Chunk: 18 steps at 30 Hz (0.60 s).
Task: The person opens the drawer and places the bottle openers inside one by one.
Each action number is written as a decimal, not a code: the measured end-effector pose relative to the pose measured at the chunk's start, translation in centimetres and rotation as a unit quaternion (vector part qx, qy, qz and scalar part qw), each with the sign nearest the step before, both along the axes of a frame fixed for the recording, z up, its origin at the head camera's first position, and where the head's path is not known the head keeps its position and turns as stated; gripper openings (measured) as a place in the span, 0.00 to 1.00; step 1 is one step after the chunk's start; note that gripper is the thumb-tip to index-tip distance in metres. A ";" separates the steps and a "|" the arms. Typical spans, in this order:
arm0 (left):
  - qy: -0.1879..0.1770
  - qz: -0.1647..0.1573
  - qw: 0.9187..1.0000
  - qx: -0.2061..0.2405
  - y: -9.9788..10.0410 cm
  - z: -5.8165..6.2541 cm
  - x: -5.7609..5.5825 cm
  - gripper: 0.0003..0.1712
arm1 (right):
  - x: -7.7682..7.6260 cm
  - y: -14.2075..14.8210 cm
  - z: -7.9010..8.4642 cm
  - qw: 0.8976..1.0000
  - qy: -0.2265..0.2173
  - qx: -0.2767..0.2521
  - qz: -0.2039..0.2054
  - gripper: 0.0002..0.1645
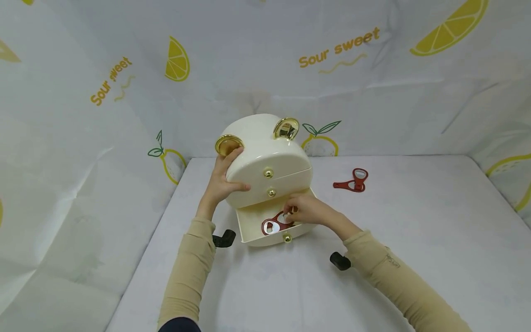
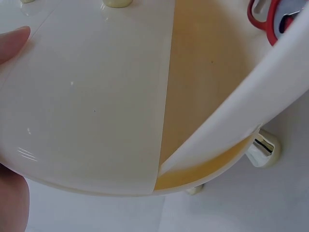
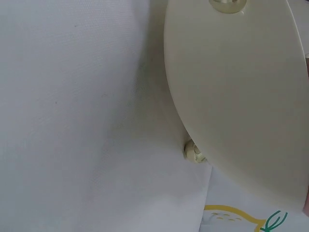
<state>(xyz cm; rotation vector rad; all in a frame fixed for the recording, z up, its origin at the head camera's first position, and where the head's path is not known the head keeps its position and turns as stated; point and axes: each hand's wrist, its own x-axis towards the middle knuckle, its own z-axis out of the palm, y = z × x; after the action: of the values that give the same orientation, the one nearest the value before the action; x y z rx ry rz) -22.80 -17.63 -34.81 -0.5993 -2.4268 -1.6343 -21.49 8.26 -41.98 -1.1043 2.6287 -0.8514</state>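
A cream storage box (image 1: pixel 265 138) with gold ear-like knobs stands on the table, its bottom drawer (image 1: pixel 250 221) pulled out. My left hand (image 1: pixel 221 180) grips the box's left side, thumb on the front face. In the drawer lie red bottle openers with metal inserts (image 1: pixel 271 227); they overlap, so I cannot tell how many. My right hand (image 1: pixel 309 210) reaches over the drawer with curled fingers, pinching one bottle opener. The left wrist view shows part of a red opener (image 2: pixel 271 21) past the drawer wall; the right wrist view shows only the drawer front (image 3: pixel 236 92).
More red bottle openers (image 1: pixel 352 180) lie overlapping on the white table to the right of the box. A lemon-print cloth (image 1: pixel 249 60) hangs behind. Short feet (image 3: pixel 194 152) hold the box off the table. Black wrist-mounted pieces (image 1: pixel 340 261) show beside the sleeves.
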 end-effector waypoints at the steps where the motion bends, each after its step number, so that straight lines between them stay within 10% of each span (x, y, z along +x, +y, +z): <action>1: 0.000 0.001 1.000 -0.001 0.0 0.0 0.0 0.53 | 0.0 0.1 0.0 1.000 -0.001 -0.005 0.002 0.08; 18: -0.014 0.011 1.000 -0.012 0.0 0.2 0.2 0.53 | -0.7 7.6 1.9 0.987 -0.008 -0.119 -0.106 0.14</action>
<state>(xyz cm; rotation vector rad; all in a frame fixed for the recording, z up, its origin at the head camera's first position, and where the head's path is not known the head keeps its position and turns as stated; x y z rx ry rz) -22.58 -17.61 -34.61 -0.5543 -2.4659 -1.6179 -22.17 15.87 -40.11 -0.8698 2.7201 -1.2389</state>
